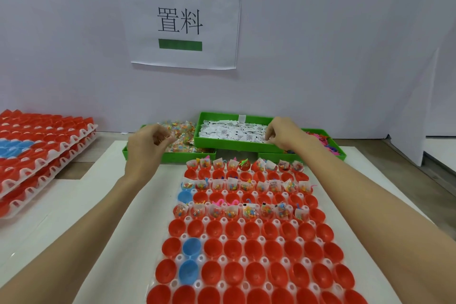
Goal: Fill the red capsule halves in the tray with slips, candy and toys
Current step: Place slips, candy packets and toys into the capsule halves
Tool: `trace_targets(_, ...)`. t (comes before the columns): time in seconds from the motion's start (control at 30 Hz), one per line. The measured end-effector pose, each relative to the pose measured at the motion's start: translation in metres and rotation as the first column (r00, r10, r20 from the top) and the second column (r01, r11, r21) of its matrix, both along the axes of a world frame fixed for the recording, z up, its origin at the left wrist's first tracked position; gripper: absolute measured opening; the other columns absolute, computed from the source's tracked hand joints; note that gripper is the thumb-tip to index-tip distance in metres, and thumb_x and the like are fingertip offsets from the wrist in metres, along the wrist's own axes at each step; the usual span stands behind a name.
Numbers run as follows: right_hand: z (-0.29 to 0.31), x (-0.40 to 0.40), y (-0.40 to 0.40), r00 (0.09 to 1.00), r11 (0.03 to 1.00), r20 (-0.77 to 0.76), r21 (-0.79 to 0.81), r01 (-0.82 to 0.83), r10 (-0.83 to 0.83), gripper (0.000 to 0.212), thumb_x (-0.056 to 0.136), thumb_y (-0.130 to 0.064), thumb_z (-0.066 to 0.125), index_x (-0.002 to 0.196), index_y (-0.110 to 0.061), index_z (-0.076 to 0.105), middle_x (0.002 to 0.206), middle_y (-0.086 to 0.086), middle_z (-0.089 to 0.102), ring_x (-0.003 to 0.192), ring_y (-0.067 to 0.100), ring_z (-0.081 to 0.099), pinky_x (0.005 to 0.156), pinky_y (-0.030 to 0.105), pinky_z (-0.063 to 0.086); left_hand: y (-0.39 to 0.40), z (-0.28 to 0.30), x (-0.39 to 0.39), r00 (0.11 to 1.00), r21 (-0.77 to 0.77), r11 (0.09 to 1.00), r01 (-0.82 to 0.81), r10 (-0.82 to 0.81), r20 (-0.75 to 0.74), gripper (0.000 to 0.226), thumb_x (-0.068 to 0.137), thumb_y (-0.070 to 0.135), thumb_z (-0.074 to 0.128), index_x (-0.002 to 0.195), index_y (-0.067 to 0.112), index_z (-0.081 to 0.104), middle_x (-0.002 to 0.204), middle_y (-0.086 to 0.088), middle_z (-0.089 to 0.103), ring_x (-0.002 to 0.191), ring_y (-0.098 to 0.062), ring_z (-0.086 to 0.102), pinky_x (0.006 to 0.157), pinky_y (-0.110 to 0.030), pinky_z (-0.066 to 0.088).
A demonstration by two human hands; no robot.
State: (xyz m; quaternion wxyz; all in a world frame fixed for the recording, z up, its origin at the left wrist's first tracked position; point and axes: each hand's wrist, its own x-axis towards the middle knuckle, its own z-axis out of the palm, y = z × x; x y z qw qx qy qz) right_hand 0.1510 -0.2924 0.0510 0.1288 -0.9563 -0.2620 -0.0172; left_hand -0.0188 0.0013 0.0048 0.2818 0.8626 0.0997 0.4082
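Right hand [283, 134]: fingers curled, pinching at white slips [232, 131] in the middle green bin [237, 147]. Left hand [148, 140]: fingers curled over the candy packets [182, 131]; grip contents unclear. Tray [246, 237] lies nearer on the counter [138, 205], far rows filled. Recommend separating single items before lifting.

A white paper sheet [181, 20] is fixed to the wall above the work surface. It carries two large black printed characters, "置料", at its centre. A green rectangle covers the sheet's upper left corner and a second green bar lies below the characters; neither bears legible text. The white slips [232, 131] in the middle green bin [237, 147] show small black print, too small to read.
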Motion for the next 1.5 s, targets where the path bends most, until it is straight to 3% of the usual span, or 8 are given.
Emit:
trace_targets(0.13,-0.005,0.001,0.001,1.0,1.0,0.013,0.016,0.008,-0.008,0.02,0.099,-0.004,0.06,0.11,-0.004,0.077,0.117,0.008,0.073,0.101,0.023,0.068,0.086,0.031,0.052,0.005,0.002,-0.003,1.0,-0.035,0.999,0.011,-0.011,0.005,0.017,0.081,0.014,0.087,0.094,0.007,0.078,0.082,-0.005,0.072,0.072,-0.02,0.065,0.072,-0.025,0.053)
trace_targets(0.27,-0.013,0.001,0.001,0.997,0.998,0.08,0.059,0.017,-0.022,0.024,0.105,-0.011,0.053,0.111,-0.005,0.075,0.117,0.012,0.073,0.061,0.009,0.053,0.057,0.022,0.042,0.005,0.001,-0.007,1.0,-0.135,0.991,0.0,0.004,0.031,0.017,0.087,0.009,0.081,0.103,0.007,0.077,0.087,-0.006,0.075,0.076,-0.02,0.072,0.074,-0.022,0.055)
trace_targets(0.5,-0.017,0.003,-0.005,0.989,0.959,0.117,0.279,0.052,-0.088,0.022,0.104,-0.008,0.052,0.114,-0.001,0.071,0.114,0.018,0.069,0.07,0.005,0.053,0.063,0.021,0.046,-0.009,0.001,-0.019,0.993,-0.517,0.851,0.093,-0.04,0.113,0.013,0.088,0.014,0.082,0.096,0.009,0.072,0.087,-0.008,0.077,0.073,-0.019,0.078,0.072,-0.026,0.062)
trace_targets(0.7,-0.018,-0.008,-0.014,0.991,0.874,0.046,0.477,0.089,-0.126,0.014,0.099,-0.002,0.06,0.108,-0.004,0.071,0.106,0.008,0.068,0.075,0.008,0.063,0.057,0.007,0.046,-0.007,-0.003,-0.023,0.999,-0.375,0.926,-0.033,0.038,0.006,0.009,0.09,0.01,0.078,0.095,0.012,0.07,0.085,-0.002,0.076,0.073,-0.011,0.074,0.073,-0.027,0.059)
trace_targets(0.93,-0.019,-0.021,-0.021,0.987,0.793,0.043,0.601,0.097,-0.154,0.008,0.097,-0.008,0.067,0.102,-0.006,0.073,0.093,0.005,0.07,0.085,0.019,0.067,0.074,0.027,0.057,0.006,0.004,-0.001,0.97,0.144,0.989,-0.046,0.078,-0.23,0.026,0.091,-0.008,0.059,0.103,0.004,0.078,0.105,-0.015,0.076,0.093,-0.03,0.068,0.084,-0.038,0.052)
trace_targets(1.13,-0.021,-0.024,-0.018,0.985,0.721,0.033,0.686,0.1,-0.168,0.008,0.092,-0.015,0.074,0.098,-0.011,0.075,0.087,-0.002,0.071,0.077,0.006,0.064,0.067,0.011,0.047,0.001,0.009,0.025,0.865,0.236,0.963,0.131,0.005,-0.501,0.036,0.097,0.031,0.071,0.125,0.008,0.073,0.134,-0.014,0.062,0.126,-0.031,0.055,0.103,-0.042,0.043)
trace_targets(1.27,-0.023,-0.025,-0.014,0.992,0.722,-0.006,0.685,0.098,-0.129,0.009,0.089,-0.018,0.077,0.096,-0.013,0.075,0.087,-0.004,0.073,0.079,0.005,0.067,0.069,0.011,0.05,-0.001,0.012,0.028,0.921,0.171,0.985,0.035,0.034,-0.388,0.016,0.084,0.022,0.084,0.096,0.011,0.083,0.116,-0.011,0.066,0.116,-0.029,0.056,0.092,-0.038,0.041)
trace_targets(1.5,-0.025,-0.036,-0.021,0.998,0.598,-0.033,0.799,0.063,-0.061,0.01,0.086,-0.027,0.08,0.094,-0.021,0.078,0.089,-0.01,0.076,0.085,0.002,0.07,0.079,0.016,0.053,-0.008,0.006,0.006,0.996,0.247,0.968,0.031,-0.01,-0.087,0.014,0.089,0.012,0.078,0.101,0.006,0.083,0.089,-0.01,0.077,0.072,-0.019,0.059,0.071,-0.032,0.046)
